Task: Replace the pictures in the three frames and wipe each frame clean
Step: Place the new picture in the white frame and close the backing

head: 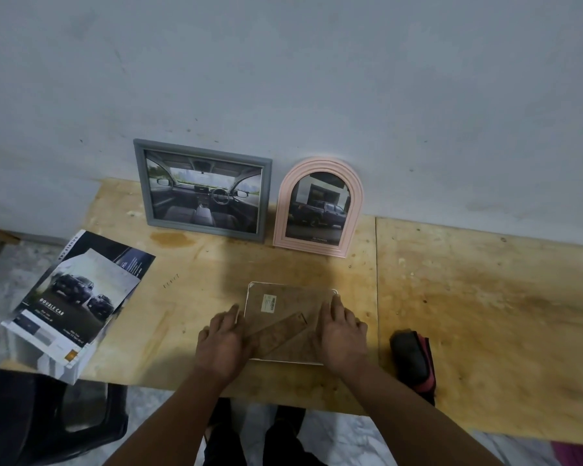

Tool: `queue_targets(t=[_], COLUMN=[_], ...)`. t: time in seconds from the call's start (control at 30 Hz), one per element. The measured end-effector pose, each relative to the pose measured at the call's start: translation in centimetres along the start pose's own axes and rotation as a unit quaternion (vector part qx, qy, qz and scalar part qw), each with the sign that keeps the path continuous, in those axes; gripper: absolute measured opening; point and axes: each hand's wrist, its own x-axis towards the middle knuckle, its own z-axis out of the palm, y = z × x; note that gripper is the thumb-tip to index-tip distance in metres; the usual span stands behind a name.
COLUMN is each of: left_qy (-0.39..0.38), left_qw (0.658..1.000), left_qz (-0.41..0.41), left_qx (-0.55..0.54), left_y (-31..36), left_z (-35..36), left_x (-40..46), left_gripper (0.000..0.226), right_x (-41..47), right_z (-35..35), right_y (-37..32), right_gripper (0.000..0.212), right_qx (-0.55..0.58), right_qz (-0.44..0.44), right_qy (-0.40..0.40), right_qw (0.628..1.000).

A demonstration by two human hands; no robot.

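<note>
Fingers (338, 309) of both hands laid flat, unclenched, on face-down third frame (283, 297); backing to be opened next, pic swapped.

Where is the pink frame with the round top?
In the head view, the pink arched frame stands at the back of the wooden table, leaning on the wall just right of the grey frame, behind the face-down frame under both hands.

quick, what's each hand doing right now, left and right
Left hand: open, fingers lying flat on the left edge of the face-down frame.
Right hand: open, fingers flat on the frame's right side.
</note>
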Motion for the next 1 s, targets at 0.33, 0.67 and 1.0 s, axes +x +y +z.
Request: queue_targets(t=[0.33, 0.67, 1.0], left_qy=[-0.069, -0.097, -0.082], left_qw=[0.990, 0.978, 0.971], left_qz=[0.110, 0.136, 0.159], left_qx=[0.062, 0.129, 0.157], left_y=[1.6, 1.5, 1.0], left_z=[-1.8, -1.3, -0.1], left_x=[3.4, 5.6, 6.2], left_gripper=[0.143, 0.155, 0.154], right_x=[1.8, 2.2, 3.8], right_z=[-1.3, -2.8, -3.1], right_y=[0.6, 0.5, -0.7], right_gripper=[0.092, 0.095, 0.100], right_qx=[0.003, -0.032, -0.002], right_qz=[-0.032, -0.032, -0.053], right_qy=[-0.058, -0.081, -0.104], right_qw=[0.998, 0.996, 0.993])
